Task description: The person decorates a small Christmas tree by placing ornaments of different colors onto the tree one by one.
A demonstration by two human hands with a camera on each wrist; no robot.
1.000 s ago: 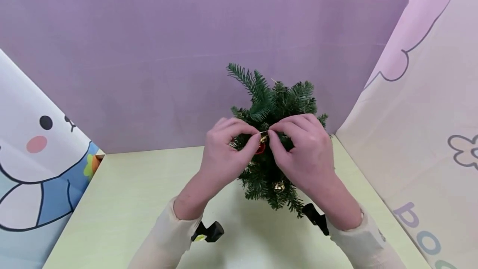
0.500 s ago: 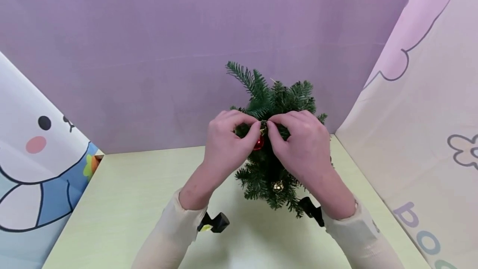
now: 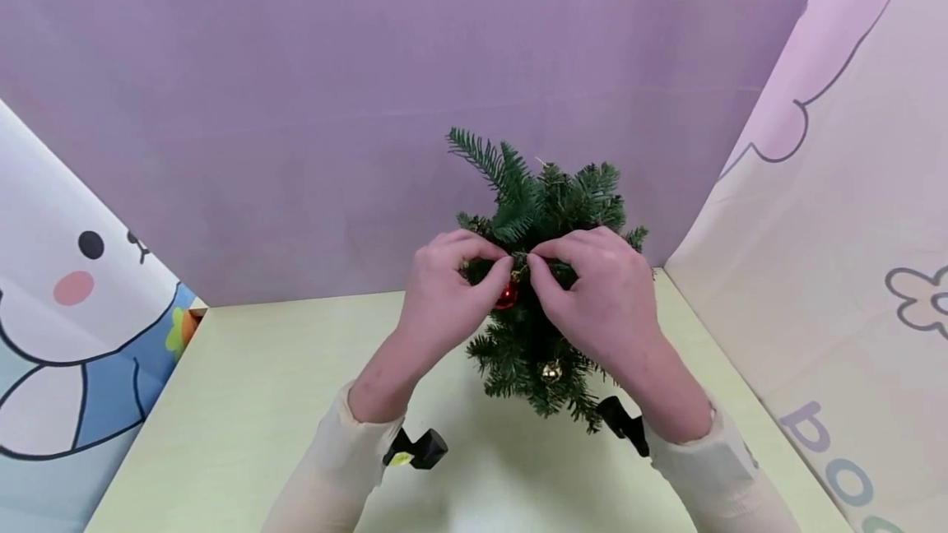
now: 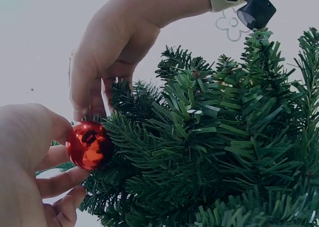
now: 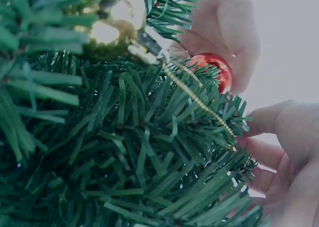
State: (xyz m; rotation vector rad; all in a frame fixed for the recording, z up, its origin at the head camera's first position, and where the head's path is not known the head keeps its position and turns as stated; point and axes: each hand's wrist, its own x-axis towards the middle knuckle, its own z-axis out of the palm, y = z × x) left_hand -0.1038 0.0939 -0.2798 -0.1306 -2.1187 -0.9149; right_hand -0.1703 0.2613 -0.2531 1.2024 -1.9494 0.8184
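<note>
A green artificial Christmas tree stands in front of me. In the head view my left hand and right hand meet at its front, thumb and forefinger together on each, pinching the thin hanging string of a red bauble. The string is mostly hidden between the fingertips. The red bauble hangs just below, partly behind my left thumb; in the left wrist view the shiny red bauble lies against my left fingers. The right wrist view has my right hand beside a branch tip.
Lower on the tree hangs a gold bauble; its gold beaded cord runs over the branches. A pale table lies beneath. A purple backdrop rises behind, with printed panels left and right.
Both hands rose slightly with the red bauble, then came down a little. The string, visible between the fingertips a second ago, is hard to see now. The tree has barely moved.
</note>
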